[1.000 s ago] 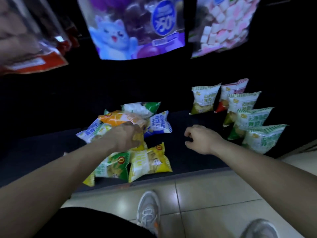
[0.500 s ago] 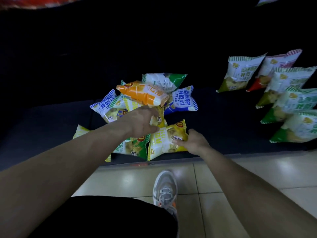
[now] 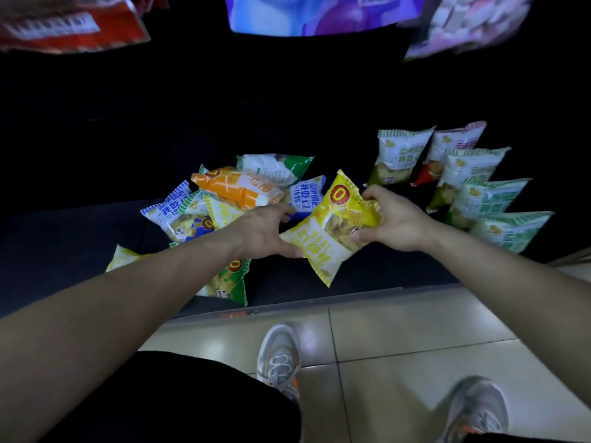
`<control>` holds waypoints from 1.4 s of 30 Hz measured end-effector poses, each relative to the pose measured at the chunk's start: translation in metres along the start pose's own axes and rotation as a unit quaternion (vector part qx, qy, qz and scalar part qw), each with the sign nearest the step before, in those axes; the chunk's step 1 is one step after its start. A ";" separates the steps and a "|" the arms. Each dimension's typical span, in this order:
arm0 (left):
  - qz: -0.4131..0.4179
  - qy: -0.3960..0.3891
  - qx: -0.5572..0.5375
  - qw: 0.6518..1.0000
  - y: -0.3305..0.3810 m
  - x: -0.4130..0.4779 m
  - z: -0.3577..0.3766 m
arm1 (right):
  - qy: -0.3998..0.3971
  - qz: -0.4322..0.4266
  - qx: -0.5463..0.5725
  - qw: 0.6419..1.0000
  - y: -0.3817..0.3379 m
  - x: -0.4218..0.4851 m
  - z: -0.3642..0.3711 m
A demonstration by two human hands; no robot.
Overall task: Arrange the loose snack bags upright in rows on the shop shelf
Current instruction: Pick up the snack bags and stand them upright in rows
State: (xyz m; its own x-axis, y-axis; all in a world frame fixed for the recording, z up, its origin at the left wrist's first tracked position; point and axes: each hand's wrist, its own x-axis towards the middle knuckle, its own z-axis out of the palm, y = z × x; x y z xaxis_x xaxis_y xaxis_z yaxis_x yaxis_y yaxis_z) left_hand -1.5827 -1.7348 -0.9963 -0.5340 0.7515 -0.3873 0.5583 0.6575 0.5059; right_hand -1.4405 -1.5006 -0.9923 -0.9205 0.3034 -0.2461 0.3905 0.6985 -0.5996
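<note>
Nearest, at 6 o'clock: tiled floor and two grey shoes. Mid-frame, lifted over the dark shelf: one yellow bag, tilted, pinched at its right edge by the right hand, fingers curled narrow with thumb beneath, and met at its lower-left edge by the left hand, fingers half closed, thumb touching the bag. Farther, at 10 o'clock: a loose pile of orange, blue, green and yellow bags lying flat; at 2 o'clock, upright green-and-white bags in rows, one red bag behind.
</note>
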 end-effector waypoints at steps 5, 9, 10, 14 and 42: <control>0.072 0.022 -0.111 0.991 0.053 -0.002 -0.002 | -0.031 -0.036 -0.050 0.998 -0.006 -0.032 -0.059; 0.080 -0.020 -0.118 0.990 0.086 0.004 0.002 | -0.009 -0.036 -0.036 0.999 0.004 -0.052 -0.072; 0.075 -0.028 -0.109 0.991 0.090 0.005 0.004 | 0.000 -0.033 -0.021 0.999 0.009 -0.054 -0.072; 0.070 0.000 -0.114 0.991 0.100 0.011 0.006 | 0.013 -0.009 0.012 1.000 0.020 -0.064 -0.071; 0.069 0.127 -0.077 0.986 0.149 0.088 0.007 | 0.108 0.077 0.029 0.991 0.101 -0.057 -0.091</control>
State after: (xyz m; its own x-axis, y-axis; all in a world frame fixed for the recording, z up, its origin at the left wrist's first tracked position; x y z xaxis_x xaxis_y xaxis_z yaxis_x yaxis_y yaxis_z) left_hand -1.5425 -1.5703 -0.9601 -0.6122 0.7828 -0.1111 0.5437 0.5188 0.6598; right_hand -1.3473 -1.3885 -0.9699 -0.8239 0.5394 -0.1738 0.5195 0.5965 -0.6118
